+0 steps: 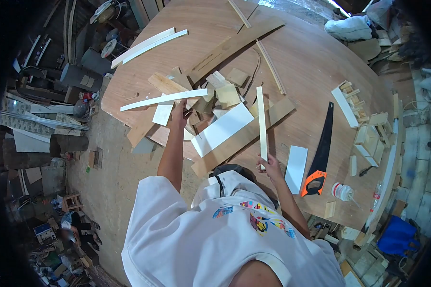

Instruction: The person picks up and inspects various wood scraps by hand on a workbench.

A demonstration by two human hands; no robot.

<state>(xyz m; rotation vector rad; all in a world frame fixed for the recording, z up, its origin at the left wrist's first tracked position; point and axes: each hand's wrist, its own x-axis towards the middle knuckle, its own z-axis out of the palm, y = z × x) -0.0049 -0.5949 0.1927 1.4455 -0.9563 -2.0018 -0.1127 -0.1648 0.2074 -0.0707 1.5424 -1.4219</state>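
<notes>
My left hand (179,115) is closed at the near edge of a long white wooden strip (148,101), which it appears to grip; the fingertips are partly hidden. Under and around it lies a pile of wood offcuts, among them a small white board (163,113) and a pale block (228,96). My right hand (271,168) is wrapped round the near end of another pale wooden strip (262,119), which points away from me across a brown plank (277,112). A wide white board (223,129) lies between my hands.
On the wooden table (316,62), right of my right hand, are a white panel (296,168), a handsaw (322,158) with an orange handle and a white bottle (342,191). Small wooden assemblies (368,138) stand at the right edge. Long strips (148,45) lie far left.
</notes>
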